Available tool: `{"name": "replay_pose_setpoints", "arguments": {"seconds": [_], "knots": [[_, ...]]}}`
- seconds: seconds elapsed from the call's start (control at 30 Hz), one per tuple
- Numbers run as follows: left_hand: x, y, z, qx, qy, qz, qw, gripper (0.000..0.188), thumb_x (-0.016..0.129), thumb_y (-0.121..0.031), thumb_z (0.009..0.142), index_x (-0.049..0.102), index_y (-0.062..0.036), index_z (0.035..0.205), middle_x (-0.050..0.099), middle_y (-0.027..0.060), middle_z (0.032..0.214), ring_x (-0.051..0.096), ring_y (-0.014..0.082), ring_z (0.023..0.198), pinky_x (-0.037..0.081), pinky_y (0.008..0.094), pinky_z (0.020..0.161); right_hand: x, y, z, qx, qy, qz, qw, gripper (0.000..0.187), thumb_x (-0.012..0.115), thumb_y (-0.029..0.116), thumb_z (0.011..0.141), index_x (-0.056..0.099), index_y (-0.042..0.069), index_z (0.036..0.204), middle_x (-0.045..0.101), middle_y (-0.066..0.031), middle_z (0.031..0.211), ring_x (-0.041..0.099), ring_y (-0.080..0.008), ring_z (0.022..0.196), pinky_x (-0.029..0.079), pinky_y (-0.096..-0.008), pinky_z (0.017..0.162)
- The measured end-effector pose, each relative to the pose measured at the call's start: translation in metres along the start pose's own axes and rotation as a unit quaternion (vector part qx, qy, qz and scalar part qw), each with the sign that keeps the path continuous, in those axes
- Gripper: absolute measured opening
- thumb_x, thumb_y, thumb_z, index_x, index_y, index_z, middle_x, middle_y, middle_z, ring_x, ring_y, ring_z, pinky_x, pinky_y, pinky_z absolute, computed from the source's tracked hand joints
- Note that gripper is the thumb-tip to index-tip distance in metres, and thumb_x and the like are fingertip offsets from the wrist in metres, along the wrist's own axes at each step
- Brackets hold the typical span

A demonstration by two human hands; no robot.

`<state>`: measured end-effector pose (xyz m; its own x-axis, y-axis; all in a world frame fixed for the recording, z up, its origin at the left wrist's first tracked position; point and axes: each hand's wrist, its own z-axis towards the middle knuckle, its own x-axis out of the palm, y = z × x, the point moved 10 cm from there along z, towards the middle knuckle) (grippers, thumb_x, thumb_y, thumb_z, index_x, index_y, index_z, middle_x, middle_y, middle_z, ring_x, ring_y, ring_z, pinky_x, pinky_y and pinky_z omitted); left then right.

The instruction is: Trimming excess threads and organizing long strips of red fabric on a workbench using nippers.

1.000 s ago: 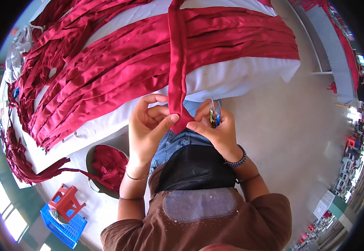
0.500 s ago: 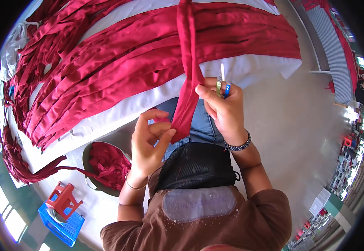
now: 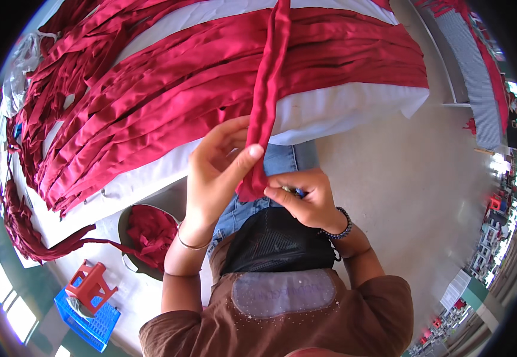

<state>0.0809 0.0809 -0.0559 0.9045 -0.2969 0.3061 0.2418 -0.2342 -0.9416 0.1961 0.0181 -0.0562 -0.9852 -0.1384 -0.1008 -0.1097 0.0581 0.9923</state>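
A long strip of dark red satin fabric runs from the far edge of the table down toward my lap. My left hand is closed on the strip, thumb in front and fingers behind it. Just below, my right hand pinches the right edge of the strip's lower end. Small thread snips with blue and green handles are tucked in the right hand, mostly hidden by the fingers. The strip's loose end hangs above my jeans.
More red fabric strips lie in rows over a white cloth on the table. At lower left stand a bin of red fabric, a red stool and a blue crate. A black mesh bag rests on my lap.
My left hand has moved up and right along the strip and now grips it. My right hand has come down to the lower end, with the snips turned into the palm.
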Motion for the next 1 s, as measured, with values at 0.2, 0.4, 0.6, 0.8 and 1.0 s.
{"name": "replay_pose_setpoints", "arguments": {"seconds": [0.2,0.4,0.6,0.8,1.0], "knots": [[-0.003,0.010,-0.006,-0.027,-0.026,0.009,0.999,0.022,0.064,0.005,0.083,0.056,0.0064,0.103,0.064,0.0085,0.092,0.060,0.0106,0.087,0.049,0.0232,0.079,-0.025,-0.027,0.000,0.096,-0.069,0.120,0.986,0.019,0.066,0.016,0.087,0.069,0.001,0.098,0.055,0.0064,0.059,0.044,-0.0005,0.049,0.030,-0.0200,0.043],[0.019,0.036,-0.037,-0.093,0.050,0.056,0.993,0.030,0.067,0.006,0.080,0.053,0.0055,0.107,0.064,0.0078,0.085,0.063,0.0120,0.081,0.053,0.0246,0.072,-0.044,-0.039,0.037,0.114,-0.172,0.242,0.948,0.021,0.072,0.019,0.082,0.064,0.000,0.081,0.050,0.0034,0.051,0.038,-0.0025,0.035,0.022,-0.0216,0.033],[0.013,0.049,-0.045,-0.106,0.104,0.163,0.975,0.043,0.077,-0.010,0.075,0.055,0.0040,0.110,0.065,0.0058,0.090,0.061,0.0096,0.085,0.051,0.0254,0.076,-0.059,-0.024,0.036,0.078,-0.209,0.185,0.957,0.022,0.067,0.019,0.086,0.063,0.000,0.077,0.048,0.0029,0.049,0.041,-0.0037,0.034,0.025,-0.0222,0.033],[0.017,0.004,-0.006,0.014,0.048,0.018,0.999,0.050,0.065,-0.011,0.086,0.043,0.0082,0.127,0.058,0.0151,0.117,0.059,0.0201,0.102,0.047,0.0298,0.086,-0.027,-0.022,0.009,0.029,-0.075,0.187,0.979,0.014,0.051,0.006,0.093,0.058,-0.003,0.086,0.036,0.0028,0.050,0.039,-0.0081,0.037,0.031,-0.0236,0.034],[0.016,0.011,0.017,-0.016,-0.012,-0.033,0.999,0.040,0.063,0.007,0.083,0.045,0.0048,0.118,0.059,0.0059,0.090,0.059,0.0101,0.085,0.049,0.0229,0.074,-0.025,-0.034,-0.008,0.032,-0.057,0.188,0.980,0.017,0.054,0.010,0.092,0.061,-0.002,0.083,0.046,0.0021,0.054,0.043,-0.0052,0.041,0.032,-0.0217,0.037]]}}
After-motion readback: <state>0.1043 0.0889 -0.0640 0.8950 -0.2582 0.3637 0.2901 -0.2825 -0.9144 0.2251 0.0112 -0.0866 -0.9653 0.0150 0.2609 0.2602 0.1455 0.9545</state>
